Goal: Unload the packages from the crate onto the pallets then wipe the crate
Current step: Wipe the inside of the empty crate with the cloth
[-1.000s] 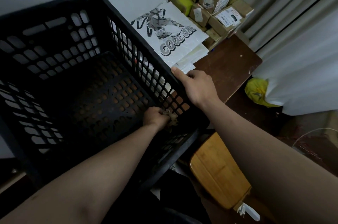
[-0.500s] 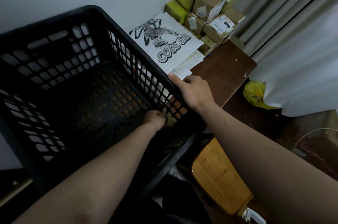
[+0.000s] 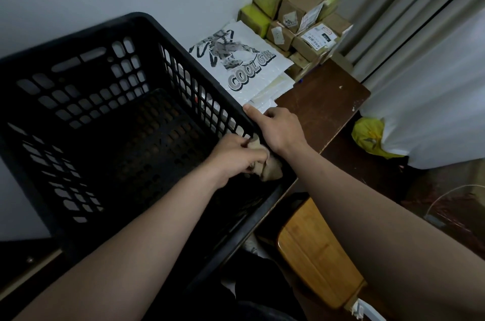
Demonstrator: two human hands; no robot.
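Left hand (image 3: 231, 156) gripped crumpled beige cloth (image 3: 265, 166) inside black perforated plastic crate (image 3: 110, 100), 3 o'clock wall; right hand (image 3: 280, 129) clamped rim.

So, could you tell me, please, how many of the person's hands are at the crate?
2. The left hand holds a cloth inside the crate, against its right wall near the corner; the right hand grips the rim just beside it.

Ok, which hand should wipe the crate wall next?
Left: the left hand grips the cloth inside the crate, beside its wall. The right hand holds the rim, likely steadying it.
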